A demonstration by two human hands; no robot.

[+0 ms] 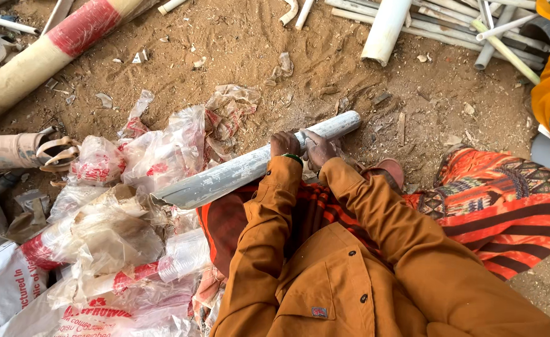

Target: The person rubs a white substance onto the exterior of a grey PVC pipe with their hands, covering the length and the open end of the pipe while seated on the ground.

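Both hands [301, 148] on grey pipe [244, 167]

Open-air scrap yard for plastic pipe.

Bare sandy ground [250, 43] is strewn with chips and offcuts. A heap of white and grey pipes [449, 25] lies at the top right, a thick red-banded pipe [50, 50] at the top left, and crumpled plastic wrappers [131, 187] and a woven sack [0, 281] pile up on the left.
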